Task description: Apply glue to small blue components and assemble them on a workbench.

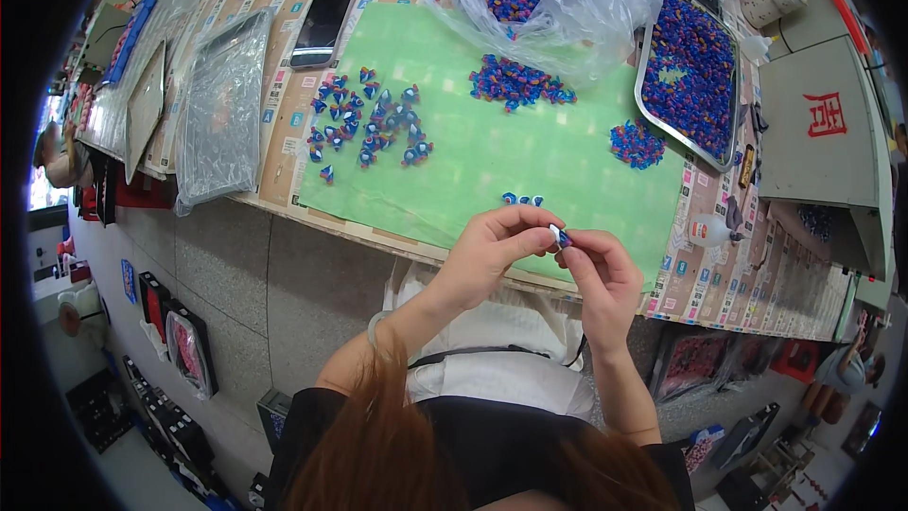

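Observation:
Over the front edge of a green mat [454, 132], my left hand [492, 251] and my right hand [605, 276] meet with fingertips closed. Between them is a small white-and-blue plastic piece [560, 237], pinched from both sides; its finer shape is hidden by the fingers. Just beyond my fingertips, a short row of small blue-and-white pieces [523, 200] lies on the mat. To the left are several spread-out blue, white and red pieces [374, 123]. Loose blue-and-red pieces form a heap [515, 83] at the back and a smaller pile [637, 145] at the right.
A metal tray [646, 85] full of blue-and-red pieces stands at the right. Behind the mat sits an open clear plastic bag [586, 0]. A phone [324, 23] and a plastic-wrapped tray [224, 104] lie at the left. A small white bottle [709, 230] is near the right edge.

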A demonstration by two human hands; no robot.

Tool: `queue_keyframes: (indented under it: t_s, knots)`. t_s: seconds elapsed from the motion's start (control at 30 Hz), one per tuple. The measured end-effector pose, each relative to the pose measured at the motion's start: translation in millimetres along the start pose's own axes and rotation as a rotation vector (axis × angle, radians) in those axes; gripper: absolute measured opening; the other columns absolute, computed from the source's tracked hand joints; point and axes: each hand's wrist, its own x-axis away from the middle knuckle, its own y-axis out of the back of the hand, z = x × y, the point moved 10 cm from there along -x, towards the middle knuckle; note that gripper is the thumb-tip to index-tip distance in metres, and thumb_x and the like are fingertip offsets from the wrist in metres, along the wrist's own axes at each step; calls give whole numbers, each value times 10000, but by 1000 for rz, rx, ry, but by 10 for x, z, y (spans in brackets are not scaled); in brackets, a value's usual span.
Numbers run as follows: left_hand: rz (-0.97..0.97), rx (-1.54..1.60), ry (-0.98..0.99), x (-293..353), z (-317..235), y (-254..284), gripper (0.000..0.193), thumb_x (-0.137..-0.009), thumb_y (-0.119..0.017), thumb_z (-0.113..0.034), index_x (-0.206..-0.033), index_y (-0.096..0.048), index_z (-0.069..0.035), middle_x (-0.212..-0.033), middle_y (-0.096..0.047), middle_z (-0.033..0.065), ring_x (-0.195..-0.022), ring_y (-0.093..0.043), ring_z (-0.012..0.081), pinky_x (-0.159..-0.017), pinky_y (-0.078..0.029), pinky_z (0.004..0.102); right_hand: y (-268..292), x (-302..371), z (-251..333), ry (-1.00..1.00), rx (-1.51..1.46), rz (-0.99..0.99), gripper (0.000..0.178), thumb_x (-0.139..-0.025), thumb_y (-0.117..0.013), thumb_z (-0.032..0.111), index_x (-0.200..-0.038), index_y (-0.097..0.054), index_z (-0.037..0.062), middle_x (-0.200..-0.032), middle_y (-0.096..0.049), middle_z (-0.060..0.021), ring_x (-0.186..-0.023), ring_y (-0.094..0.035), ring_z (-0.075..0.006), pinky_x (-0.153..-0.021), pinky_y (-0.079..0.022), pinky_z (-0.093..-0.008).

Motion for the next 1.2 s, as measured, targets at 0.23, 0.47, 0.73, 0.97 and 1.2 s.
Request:
queue_keyframes:
  t_s: [0.23, 0.47, 0.73, 0.97, 1.2]
  knots:
    - [-8, -24, -8, 43, 4, -26, 140, -786, -525, -10, -915, -559, 36, -811, -573, 72, -743, -518, 116, -682, -432, 230, 3, 33, 138, 160, 215, 35, 111, -758, -528, -65, -868, -537, -55, -838, -541, -92, -748, -529, -126, -671, -433, -210]
    - [-21, -138, -8, 74, -32, -44, 122, -782, -533, -9, -884, -571, 45, -790, -584, 76, -708, -531, 114, -658, -440, 233, -3, 55, 238, 301, 326, 38, 105, -713, -565, -74, -810, -549, -36, -766, -556, -97, -698, -527, -152, -623, -420, -232]
    - [-44, -122, 1, 56, 0, -23, 124, -783, -545, -28, -886, -574, 36, -784, -584, 68, -704, -530, 107, -656, -439, 226, -9, 13, 159, 229, 291, 84, 90, -729, -547, -80, -813, -537, -46, -792, -537, -90, -717, -504, -131, -633, -404, -216]
    - [-66, -122, 15, 43, 36, 6, 119, -787, -547, -36, -883, -577, 26, -794, -582, 60, -709, -523, 100, -653, -435, 219, 24, -20, 136, 218, 320, 86, 79, -736, -548, -67, -812, -538, -46, -786, -540, -86, -722, -508, -126, -631, -404, -212]
    - [-62, -1, 77, 53, 47, -32, 119, -788, -537, -27, -893, -577, 11, -843, -578, 42, -753, -521, 99, -676, -429, 217, 59, 5, -74, -92, -36, -21, 109, -775, -519, -41, -883, -531, -50, -820, -553, -73, -690, -528, -105, -631, -428, -206]
